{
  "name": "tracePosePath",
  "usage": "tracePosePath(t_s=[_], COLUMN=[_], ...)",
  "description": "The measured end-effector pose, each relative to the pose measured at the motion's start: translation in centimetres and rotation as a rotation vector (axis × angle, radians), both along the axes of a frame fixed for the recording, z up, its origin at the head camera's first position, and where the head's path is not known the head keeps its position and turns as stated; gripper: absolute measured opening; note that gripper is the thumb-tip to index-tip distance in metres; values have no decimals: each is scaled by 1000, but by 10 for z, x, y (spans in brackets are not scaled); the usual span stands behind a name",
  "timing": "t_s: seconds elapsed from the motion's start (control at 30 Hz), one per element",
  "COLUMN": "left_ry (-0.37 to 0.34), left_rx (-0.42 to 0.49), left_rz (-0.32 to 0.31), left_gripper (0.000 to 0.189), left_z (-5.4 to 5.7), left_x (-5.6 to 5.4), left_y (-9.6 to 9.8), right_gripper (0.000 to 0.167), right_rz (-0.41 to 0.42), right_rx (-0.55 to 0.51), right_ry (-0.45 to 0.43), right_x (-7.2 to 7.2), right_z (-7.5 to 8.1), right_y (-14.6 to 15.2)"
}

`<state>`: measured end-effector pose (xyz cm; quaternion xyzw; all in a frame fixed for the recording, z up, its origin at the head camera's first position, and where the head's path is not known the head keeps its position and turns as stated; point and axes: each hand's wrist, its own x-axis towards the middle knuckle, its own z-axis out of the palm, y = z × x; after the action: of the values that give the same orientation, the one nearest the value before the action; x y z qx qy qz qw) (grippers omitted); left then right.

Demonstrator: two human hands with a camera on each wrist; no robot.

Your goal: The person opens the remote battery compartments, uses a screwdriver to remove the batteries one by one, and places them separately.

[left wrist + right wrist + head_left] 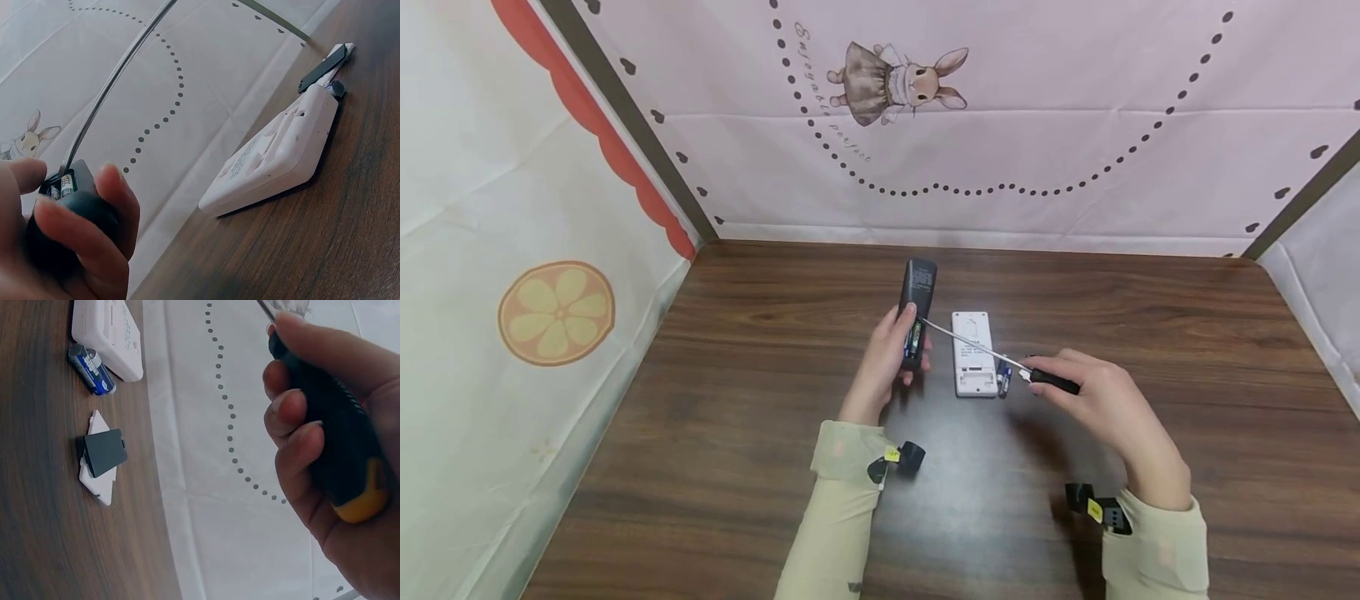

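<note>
My left hand (pixel 880 354) grips a black remote control (pixel 919 282), back side up, its battery bay uncovered with batteries (pixel 67 185) inside. My right hand (pixel 1101 398) holds a screwdriver (pixel 1054 381) by its dark green handle with a yellow end. The long metal shaft slants across to the remote, and its tip is at the edge of the battery bay. Between the hands a white remote control (pixel 973 350) lies face down on the table with its own bay uncovered. Beside it are loose blue and silver batteries (pixel 92 370).
A black battery cover (pixel 105 452) lies on top of a white battery cover (pixel 95 489) on the wooden table (pixel 737 467), just past the loose batteries. Behind the table hangs a pink cloth (pixel 1037 125) with a rabbit print; another printed cloth (pixel 467 333) hangs at the left.
</note>
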<state>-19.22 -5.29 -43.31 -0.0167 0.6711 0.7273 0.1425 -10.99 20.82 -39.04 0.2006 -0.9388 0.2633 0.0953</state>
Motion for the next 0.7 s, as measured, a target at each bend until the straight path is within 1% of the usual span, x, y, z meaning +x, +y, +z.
tracePosePath(t_s=[0.1, 0.23, 0.47, 0.53, 0.57, 0.7], left_ry=[19, 26, 4, 3, 0, -6], left_rx=[-10, -2, 1, 0, -2, -9], left_rz=[11, 29, 4, 9, 11, 25], left_gripper=[46, 41, 43, 44, 43, 44], left_z=[-1, -1, 0, 0, 3, 3], left_x=[0, 0, 0, 0, 1, 1], left_y=[1, 0, -1, -1, -2, -2], right_gripper=[34, 36, 39, 41, 41, 42], right_rz=[21, 24, 23, 14, 10, 4], right_rx=[12, 35, 77, 82, 85, 110], right_ry=[29, 74, 187, 204, 211, 234], right_x=[-1, 0, -1, -1, -1, -1], right_z=[0, 1, 2, 3, 3, 3], right_y=[-1, -2, -6, -7, -7, -7])
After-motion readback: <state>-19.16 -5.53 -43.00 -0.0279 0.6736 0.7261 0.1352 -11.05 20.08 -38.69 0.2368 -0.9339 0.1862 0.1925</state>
